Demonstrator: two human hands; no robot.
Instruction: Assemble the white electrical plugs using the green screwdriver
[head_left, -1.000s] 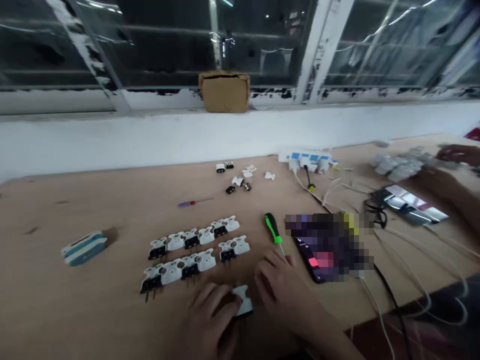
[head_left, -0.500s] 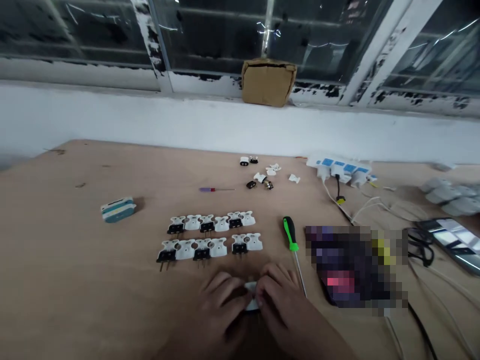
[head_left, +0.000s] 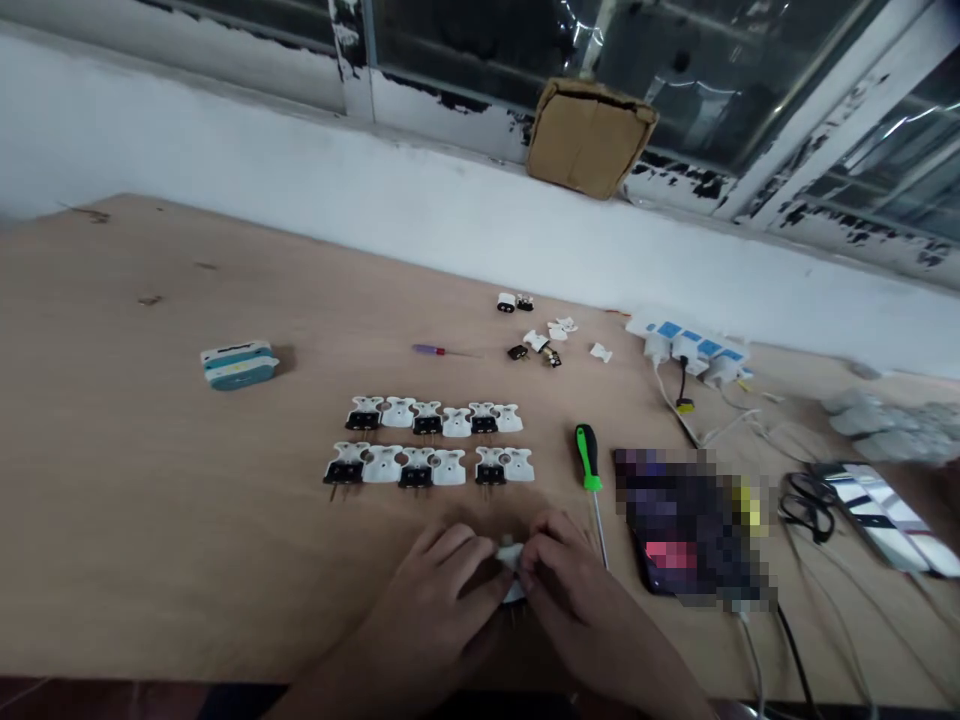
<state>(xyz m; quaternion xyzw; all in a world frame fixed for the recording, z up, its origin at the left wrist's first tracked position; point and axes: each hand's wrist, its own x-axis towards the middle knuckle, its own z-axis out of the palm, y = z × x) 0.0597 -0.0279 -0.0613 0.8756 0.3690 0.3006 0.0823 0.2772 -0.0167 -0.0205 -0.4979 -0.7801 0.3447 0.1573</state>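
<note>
At the table, my left hand and right hand, both nearly closed, pinch a white plug piece.

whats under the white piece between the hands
Thin prongs show faintly at the near edge of the white piece. The left hand and right hand cover its sides; its underside and anything beneath it are hidden.

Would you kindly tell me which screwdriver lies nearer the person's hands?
The green-and-black screwdriver, beside the right hand; the purple-handled one lies farther back.
</note>
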